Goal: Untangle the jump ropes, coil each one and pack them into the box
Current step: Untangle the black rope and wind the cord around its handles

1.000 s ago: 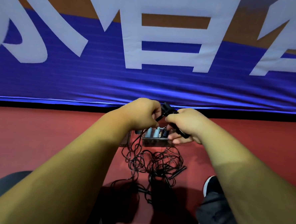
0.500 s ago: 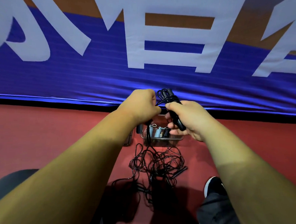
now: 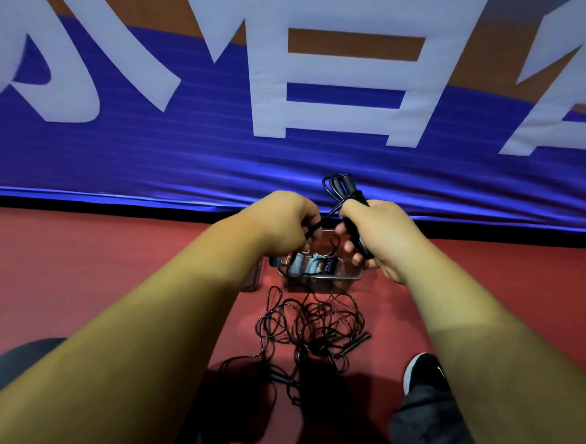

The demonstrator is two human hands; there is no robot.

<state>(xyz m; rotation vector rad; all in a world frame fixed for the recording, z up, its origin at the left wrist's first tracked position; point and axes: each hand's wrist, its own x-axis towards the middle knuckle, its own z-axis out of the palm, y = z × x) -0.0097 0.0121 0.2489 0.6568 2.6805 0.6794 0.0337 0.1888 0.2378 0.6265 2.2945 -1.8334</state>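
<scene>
Progress: partly done, by the look of it. Coiled ropes (image 3: 311, 266) packed in clear box (image 3: 356, 278); black tangle (image 3: 312, 326) left on red floor (image 3: 76, 260), just in front of box.
Right hand (image 3: 376, 240): clenched round paired black handles (image 3: 345, 190), held above box.
Left hand (image 3: 284, 221): pinched cord (image 3: 331, 212) running from handles.
Axis: handles steeply upright, tops leaning left, cord loops at top.
</scene>
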